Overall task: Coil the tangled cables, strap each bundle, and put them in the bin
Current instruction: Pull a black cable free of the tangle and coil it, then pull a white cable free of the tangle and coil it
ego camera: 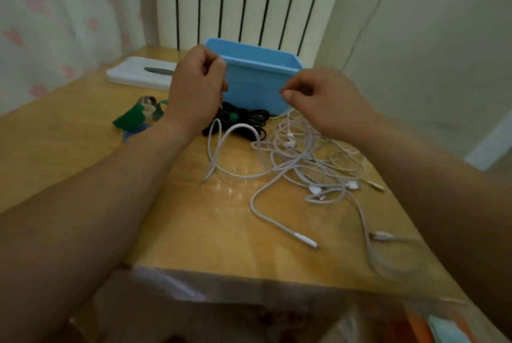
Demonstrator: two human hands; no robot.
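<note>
Centrally, both hands are raised in front of the blue bin [256, 84], which stands at the back of the table [69, 120] with nothing visible inside from this angle. The left hand [196, 84] is clenched, and a white cable [212, 154] hangs from beneath it in a long loop down to the tabletop; it appears to grip the top of that loop. The right hand [321, 98] is curled with thumb and forefinger tips together. Whether a strand lies between them I cannot tell.

One black bundle [249, 118] lies coiled against the foot of the bin, cinched by a green strap [234, 117], but it is not yet in the bin. The white tangle [304, 156] sprawls to the right of it, with plugs trailing toward the near edge.

The step in hand looks like drawing one white lead free and winding it. It would be done best by feeding the cable in even, relaxed loops of equal size. Snags should be eased out rather than pulled tight, and the plug kept for the last turn.

The cables are thin, round and limp, with stiff plug ends, and the bin is rigid, smooth plastic. The spare straps [130, 119] to the left are flat, soft bands in green and blue. The tabletop is glossy pale wood under a clear film.
</note>
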